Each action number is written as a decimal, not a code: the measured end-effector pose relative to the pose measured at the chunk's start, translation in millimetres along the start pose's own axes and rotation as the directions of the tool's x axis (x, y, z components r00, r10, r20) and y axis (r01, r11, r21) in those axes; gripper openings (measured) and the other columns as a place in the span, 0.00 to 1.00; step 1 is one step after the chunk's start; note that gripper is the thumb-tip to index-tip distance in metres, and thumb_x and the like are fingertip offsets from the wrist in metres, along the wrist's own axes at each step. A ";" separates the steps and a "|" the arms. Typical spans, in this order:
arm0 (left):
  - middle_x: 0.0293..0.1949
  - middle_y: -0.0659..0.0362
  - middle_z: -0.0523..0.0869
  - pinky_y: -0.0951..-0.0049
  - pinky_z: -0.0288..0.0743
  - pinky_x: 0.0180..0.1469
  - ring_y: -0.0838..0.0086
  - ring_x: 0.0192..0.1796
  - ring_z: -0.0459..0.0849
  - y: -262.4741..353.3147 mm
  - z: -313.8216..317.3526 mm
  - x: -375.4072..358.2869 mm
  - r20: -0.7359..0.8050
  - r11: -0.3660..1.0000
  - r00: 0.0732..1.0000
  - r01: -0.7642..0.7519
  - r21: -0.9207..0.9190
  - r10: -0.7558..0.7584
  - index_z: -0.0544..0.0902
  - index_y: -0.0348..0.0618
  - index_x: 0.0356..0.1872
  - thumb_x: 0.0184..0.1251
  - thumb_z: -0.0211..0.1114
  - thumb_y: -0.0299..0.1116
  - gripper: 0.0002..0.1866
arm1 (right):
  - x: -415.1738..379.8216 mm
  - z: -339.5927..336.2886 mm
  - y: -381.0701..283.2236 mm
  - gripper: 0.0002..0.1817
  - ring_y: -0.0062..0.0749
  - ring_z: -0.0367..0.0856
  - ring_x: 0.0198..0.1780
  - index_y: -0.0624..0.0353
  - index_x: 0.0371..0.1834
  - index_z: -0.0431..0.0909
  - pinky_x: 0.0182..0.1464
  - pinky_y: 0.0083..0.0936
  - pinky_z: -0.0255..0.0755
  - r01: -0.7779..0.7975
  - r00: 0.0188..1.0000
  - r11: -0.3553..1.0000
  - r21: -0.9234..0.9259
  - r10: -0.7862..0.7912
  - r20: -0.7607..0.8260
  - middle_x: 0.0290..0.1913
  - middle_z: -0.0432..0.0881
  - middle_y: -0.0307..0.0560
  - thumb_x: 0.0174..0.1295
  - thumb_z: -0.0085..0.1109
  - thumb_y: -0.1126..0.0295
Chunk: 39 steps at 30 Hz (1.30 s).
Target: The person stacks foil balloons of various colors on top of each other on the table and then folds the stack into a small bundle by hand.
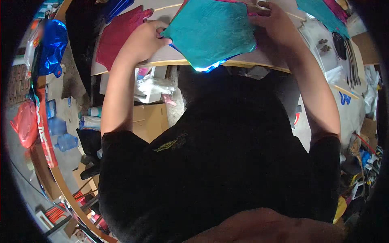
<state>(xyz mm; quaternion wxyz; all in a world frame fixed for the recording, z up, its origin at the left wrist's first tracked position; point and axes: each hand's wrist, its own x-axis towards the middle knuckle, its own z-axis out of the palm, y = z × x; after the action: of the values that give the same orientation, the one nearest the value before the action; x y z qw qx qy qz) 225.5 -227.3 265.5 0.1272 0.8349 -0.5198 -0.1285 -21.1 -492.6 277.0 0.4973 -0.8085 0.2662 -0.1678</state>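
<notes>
A flat teal foil sheet (212, 34) with pointed corners lies over the table's near edge, with shiny blue and purple layers showing along its lower rim. My left hand (152, 38) pinches its left corner between thumb and fingers. At the sheet's upper right side, my right hand (273, 20) has bent fingers at a magenta edge; the fingertips are partly in shadow. A dark pink foil piece (115, 40) lies on the table beside my left hand. Another teal foil piece (324, 16) is at the upper right, beyond my right hand.
Clear plastic bags (322, 50) lie on the table's right side. Blue foil (52, 46) and a red plastic bag (25, 123) are at the far left. Below the table stands a cardboard box (150, 121). Blue water jugs (65, 141) are on the left.
</notes>
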 end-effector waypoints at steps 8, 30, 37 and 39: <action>0.47 0.49 0.90 0.65 0.81 0.55 0.66 0.48 0.88 -6.7 3.0 -0.6 0.020 0.988 0.999 0.049 -0.150 -0.046 0.83 0.33 0.61 0.64 0.76 0.30 0.25 | 22.7 1.9 15.1 0.25 0.38 0.87 0.54 0.69 0.60 0.81 0.56 0.36 0.80 0.023 0.995 0.999 -0.033 -0.020 0.101 0.53 0.89 0.55 0.58 0.71 0.77; 0.64 0.53 0.82 0.70 0.77 0.66 0.71 0.63 0.82 0.1 6.5 0.5 0.016 0.733 1.000 0.000 -0.680 0.015 0.76 0.35 0.72 0.70 0.69 0.22 0.29 | -15.5 -24.9 49.6 0.44 0.33 0.82 0.63 0.58 0.80 0.66 0.63 0.26 0.77 0.228 0.940 0.973 0.033 -0.229 0.252 0.67 0.80 0.50 0.57 0.70 0.85; 0.68 0.52 0.78 0.66 0.79 0.66 0.67 0.62 0.82 0.6 -4.1 -17.5 0.052 0.919 0.976 -0.181 -0.349 0.212 0.74 0.36 0.74 0.61 0.70 0.13 0.37 | -14.4 -20.8 50.6 0.46 0.35 0.84 0.62 0.58 0.80 0.66 0.66 0.30 0.78 0.241 0.934 0.968 -0.069 -0.212 0.288 0.66 0.81 0.52 0.53 0.66 0.89; 0.68 0.51 0.79 0.66 0.80 0.65 0.67 0.60 0.83 -1.7 -2.9 -18.9 0.003 0.928 0.958 -0.277 -0.247 0.287 0.75 0.37 0.73 0.60 0.70 0.13 0.36 | -9.1 -18.6 52.7 0.45 0.34 0.85 0.60 0.59 0.79 0.67 0.66 0.30 0.78 0.307 0.933 0.925 -0.224 -0.245 0.264 0.65 0.83 0.52 0.53 0.65 0.90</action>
<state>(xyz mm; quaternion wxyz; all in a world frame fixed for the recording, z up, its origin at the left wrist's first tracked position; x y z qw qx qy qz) 219.9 -209.4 269.2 0.2360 0.7270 -0.6168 -0.1882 -52.2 -519.6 238.2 0.3849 -0.9105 0.1090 -0.1046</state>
